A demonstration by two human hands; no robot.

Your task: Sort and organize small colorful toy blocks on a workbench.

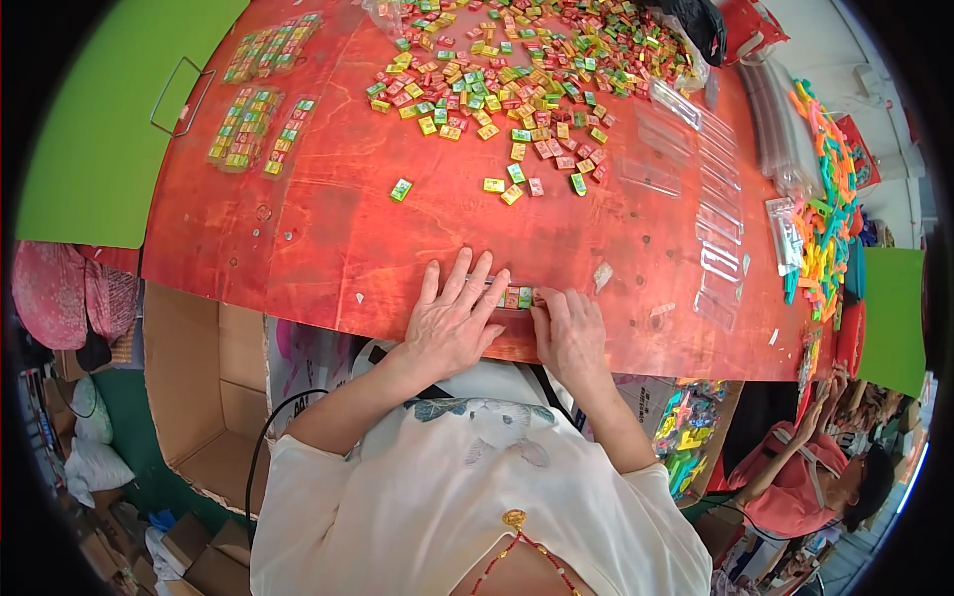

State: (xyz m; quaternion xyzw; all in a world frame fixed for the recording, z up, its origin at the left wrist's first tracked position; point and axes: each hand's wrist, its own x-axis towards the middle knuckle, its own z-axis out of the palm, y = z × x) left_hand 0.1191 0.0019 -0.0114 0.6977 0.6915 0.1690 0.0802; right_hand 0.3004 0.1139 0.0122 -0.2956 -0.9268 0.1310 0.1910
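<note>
At the table's near edge, a narrow clear plastic tray [513,312] holds a row of small wrapped pieces [518,297] in red, green and pale colours. My left hand [449,323] lies over its left part, fingers stretched and spread, hiding what is beneath. Closed at the tray's right end is my right hand [570,333], its fingers bent and close together, with the fingertips partly hidden. A big loose heap of similar red, yellow and green pieces [537,99] spreads across the far middle. A few stray ones, such as a green piece [400,190], lie nearer to me.
Filled packs [243,129] lie at the far left, empty clear trays [717,214] in a column at right. Beyond them are colourful plastic toys [830,199]. An open cardboard box [204,368] stands below the table's left edge. Another person [805,477] sits at lower right.
</note>
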